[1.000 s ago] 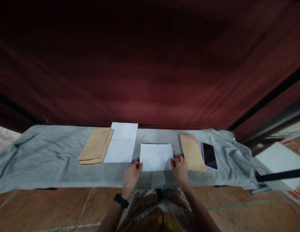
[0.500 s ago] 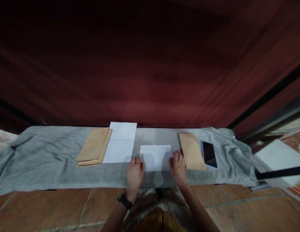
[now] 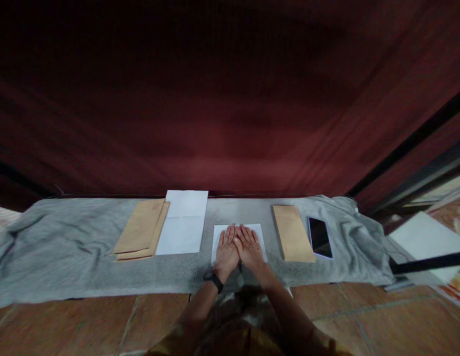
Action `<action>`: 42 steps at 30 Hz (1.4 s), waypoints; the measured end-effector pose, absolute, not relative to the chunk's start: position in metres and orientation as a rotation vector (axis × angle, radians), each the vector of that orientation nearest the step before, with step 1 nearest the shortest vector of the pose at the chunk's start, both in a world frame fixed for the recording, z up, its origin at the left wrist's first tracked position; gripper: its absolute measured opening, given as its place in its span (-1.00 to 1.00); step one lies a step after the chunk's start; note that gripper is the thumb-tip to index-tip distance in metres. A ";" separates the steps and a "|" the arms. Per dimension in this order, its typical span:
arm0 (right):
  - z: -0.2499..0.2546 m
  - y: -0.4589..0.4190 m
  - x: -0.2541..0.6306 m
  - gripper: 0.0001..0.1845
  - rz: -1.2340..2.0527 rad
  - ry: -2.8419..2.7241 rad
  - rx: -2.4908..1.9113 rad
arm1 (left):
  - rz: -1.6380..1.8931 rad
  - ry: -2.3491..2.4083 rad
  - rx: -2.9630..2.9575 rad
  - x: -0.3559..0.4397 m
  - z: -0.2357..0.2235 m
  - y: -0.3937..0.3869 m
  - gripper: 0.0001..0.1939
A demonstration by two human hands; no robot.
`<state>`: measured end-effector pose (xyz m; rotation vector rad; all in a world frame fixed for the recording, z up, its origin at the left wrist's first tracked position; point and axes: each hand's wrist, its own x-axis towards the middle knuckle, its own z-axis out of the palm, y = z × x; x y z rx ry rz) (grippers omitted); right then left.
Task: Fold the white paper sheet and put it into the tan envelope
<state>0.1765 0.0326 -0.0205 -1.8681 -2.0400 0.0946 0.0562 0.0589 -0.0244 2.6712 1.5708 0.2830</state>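
left hand (image 3: 227, 253) and right hand (image 3: 251, 251) lie flat, fingers extended, grasping nothing; the white paper (image 3: 216, 237) lies beneath them. probably light, pliable and easily creased, it lifts best by edges beside the palms.

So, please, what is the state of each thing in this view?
Left hand: flat, palm down
Right hand: flat, palm down
Smaller white paper: lying flat, partly covered
Larger white paper: open, creased across
Left brown envelopes: flat, overlapping
Right brown envelope: flat
Phone: face up, screen dark
Grey cloth: spread out, wrinkled at both ends
Black wristband: worn on left wrist
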 end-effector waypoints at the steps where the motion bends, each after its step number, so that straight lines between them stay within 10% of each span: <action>1: -0.022 0.032 0.177 -0.48 0.081 -2.047 -1.873 | 0.265 1.575 2.681 0.056 -0.025 0.059 -0.33; 42: -0.027 0.000 0.169 -0.46 -0.187 -1.949 -1.818 | 0.474 1.953 2.465 0.031 -0.020 0.057 -0.37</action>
